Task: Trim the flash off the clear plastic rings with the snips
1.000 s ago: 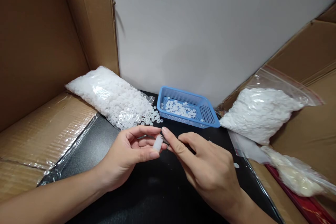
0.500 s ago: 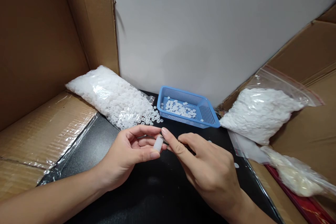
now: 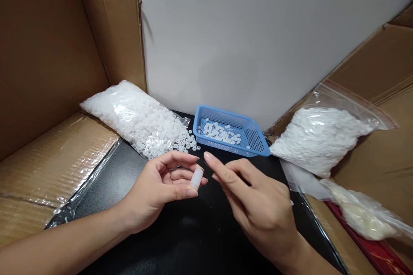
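Observation:
In my left hand [image 3: 167, 180] is a short stack of white plastic washers [image 3: 196, 178], pinched lengthwise between thumb below and index finger above. The stack stands slightly tilted, and the other fingers curl loosely behind it. My right hand [image 3: 258, 200] hangs just to the right, its index finger stretched toward the stack but apart from it. Its other fingers are bent and partly hidden; nothing shows held in them. Beyond my left hand, loose washers [image 3: 190, 141] spill from a clear bag of washers [image 3: 138, 120].
A blue perforated basket [image 3: 232, 148] holds scattered small white pieces. At the right lie a zip bag of white pieces [image 3: 322, 137] and a bag with cream-coloured contents [image 3: 368, 219]. Cardboard [image 3: 38, 163] and a white panel [image 3: 245, 43] surround the black table [image 3: 180, 240].
My right index fingertip has pulled back from the top of the stack, up and to the right. My left hand stays in place, with the washer stack shifted slightly right.

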A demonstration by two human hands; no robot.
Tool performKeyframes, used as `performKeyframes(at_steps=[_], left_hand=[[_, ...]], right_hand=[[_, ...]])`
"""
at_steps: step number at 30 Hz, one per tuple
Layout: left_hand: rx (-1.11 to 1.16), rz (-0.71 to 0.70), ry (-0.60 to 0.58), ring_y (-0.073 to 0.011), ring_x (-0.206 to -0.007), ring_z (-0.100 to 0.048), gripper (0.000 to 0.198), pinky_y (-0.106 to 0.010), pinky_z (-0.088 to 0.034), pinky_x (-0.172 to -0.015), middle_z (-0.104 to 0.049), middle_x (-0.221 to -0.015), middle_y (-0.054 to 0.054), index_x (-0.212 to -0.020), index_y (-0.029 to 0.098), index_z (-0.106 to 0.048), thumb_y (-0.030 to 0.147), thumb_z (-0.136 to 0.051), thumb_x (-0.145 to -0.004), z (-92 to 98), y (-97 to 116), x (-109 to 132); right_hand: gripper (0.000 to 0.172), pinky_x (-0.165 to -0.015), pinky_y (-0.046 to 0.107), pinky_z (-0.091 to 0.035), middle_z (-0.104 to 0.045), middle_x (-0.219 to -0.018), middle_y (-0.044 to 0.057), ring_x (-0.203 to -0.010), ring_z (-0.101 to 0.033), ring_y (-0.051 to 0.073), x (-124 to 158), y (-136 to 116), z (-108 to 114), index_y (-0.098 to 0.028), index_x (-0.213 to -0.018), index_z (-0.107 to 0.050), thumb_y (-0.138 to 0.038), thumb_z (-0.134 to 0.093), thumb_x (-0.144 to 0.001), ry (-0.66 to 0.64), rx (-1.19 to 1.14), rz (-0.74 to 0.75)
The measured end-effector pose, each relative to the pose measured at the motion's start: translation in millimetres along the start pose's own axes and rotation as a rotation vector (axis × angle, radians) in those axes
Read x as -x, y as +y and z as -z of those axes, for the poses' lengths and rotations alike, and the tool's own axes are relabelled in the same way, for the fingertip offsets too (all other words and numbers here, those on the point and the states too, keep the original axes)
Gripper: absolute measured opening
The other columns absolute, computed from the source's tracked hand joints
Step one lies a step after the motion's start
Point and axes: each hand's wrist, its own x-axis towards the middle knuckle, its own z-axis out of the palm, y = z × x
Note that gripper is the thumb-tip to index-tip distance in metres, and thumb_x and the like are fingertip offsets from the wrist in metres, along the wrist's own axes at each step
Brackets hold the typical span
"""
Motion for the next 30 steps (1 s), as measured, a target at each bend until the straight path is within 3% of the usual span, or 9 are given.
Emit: performKeyframes(at_steps=[4,7,11,13,15,17,21,25,30], left_hand=[[0.0,-0.041,-0.056,-0.0158,-0.082,-0.079,0.05,-0.024,-0.063,-0.083,-0.079,-0.091,0.001,-0.103,0.022,-0.077,-0.002,-0.09,-0.061,4.6,-1.4,-2.1],[-0.022,-0.077,-0.117,-0.0169,-0.085,-0.079,0.052,-0.024,-0.063,-0.085,-0.079,-0.092,0.001,-0.105,0.024,-0.076,-0.003,-0.088,-0.063,7.7,-0.8,-3.3],[-0.026,-0.089,-0.165,-0.0184,-0.09,-0.079,0.052,-0.022,-0.063,-0.083,-0.08,-0.095,0.0,-0.108,0.025,-0.076,-0.004,-0.086,-0.066,9.9,0.7,-4.0],[-0.029,-0.09,-0.172,-0.0184,-0.091,-0.079,0.052,-0.023,-0.063,-0.084,-0.08,-0.096,0.001,-0.108,0.026,-0.076,-0.004,-0.086,-0.067,10.3,0.8,-4.0],[-0.028,-0.091,-0.175,-0.0184,-0.091,-0.079,0.052,-0.023,-0.063,-0.084,-0.08,-0.096,0.001,-0.108,0.026,-0.076,-0.004,-0.086,-0.067,10.2,0.6,-3.7],[-0.022,-0.085,-0.17,-0.0187,-0.09,-0.079,0.051,-0.022,-0.063,-0.083,-0.08,-0.096,0.001,-0.106,0.026,-0.076,-0.005,-0.086,-0.066,9.7,0.6,-3.2],[-0.016,-0.077,-0.147,-0.0193,-0.089,-0.08,0.049,-0.022,-0.063,-0.08,-0.08,-0.094,0.0,-0.103,0.023,-0.077,-0.005,-0.087,-0.065,8.0,1.5,-2.2],[-0.026,-0.076,-0.115,-0.0183,-0.085,-0.079,0.049,-0.022,-0.063,-0.079,-0.079,-0.093,0.0,-0.102,0.023,-0.076,-0.004,-0.088,-0.062,6.9,1.0,-2.0],[-0.04,-0.098,-0.038,-0.0173,-0.076,-0.079,0.049,-0.024,-0.064,-0.076,-0.078,-0.086,0.0,-0.099,0.02,-0.076,-0.002,-0.091,-0.058,5.2,0.3,-2.8]], right_hand=[[0.044,-0.054,0.02,-0.046,-0.055,-0.08,0.001,-0.059,-0.054,0.009,0.2,6.1,-0.1,-0.025,-0.144,-0.057,-0.014,-0.046,-0.103,0.045,-0.031,-0.162],[0.039,-0.054,0.022,-0.048,-0.057,-0.081,0.002,-0.06,-0.056,0.012,-2.2,11.1,1.0,-0.02,-0.141,-0.058,-0.021,-0.042,-0.106,0.026,0.021,-0.221],[0.017,-0.051,0.024,-0.046,-0.064,-0.074,0.001,-0.059,-0.06,0.014,-3.6,15.9,3.6,-0.018,-0.093,-0.066,-0.022,-0.051,-0.101,-0.023,-0.041,-0.24],[0.018,-0.055,0.023,-0.049,-0.064,-0.073,0.0,-0.063,-0.063,0.014,-3.3,16.6,4.5,-0.02,-0.086,-0.062,-0.012,-0.05,-0.097,-0.028,-0.109,-0.245],[0.021,-0.066,0.024,-0.055,-0.068,-0.09,0.004,-0.079,-0.068,0.016,-3.3,16.0,5.2,-0.019,-0.101,-0.064,-0.006,-0.047,-0.095,-0.003,-0.174,-0.262],[0.025,-0.072,0.025,-0.058,-0.068,-0.101,0.007,-0.088,-0.069,0.017,-4.0,14.5,6.1,-0.018,-0.12,-0.061,-0.012,-0.051,-0.098,0.007,-0.242,-0.277],[0.042,-0.07,0.027,-0.059,-0.065,-0.093,0.006,-0.08,-0.066,0.017,-6.7,11.3,9.7,-0.015,-0.136,-0.06,-0.04,-0.05,-0.104,-0.038,-0.344,-0.24],[0.042,-0.063,0.025,-0.056,-0.063,-0.088,0.004,-0.073,-0.065,0.014,-5.8,8.2,12.1,-0.02,-0.146,-0.054,-0.026,-0.048,-0.105,0.009,-0.33,-0.191],[0.043,-0.064,0.024,-0.054,-0.072,-0.089,0.005,-0.074,-0.069,0.014,-0.5,2.4,11.2,-0.024,-0.139,-0.063,-0.013,-0.062,-0.097,0.053,-0.14,-0.049]])
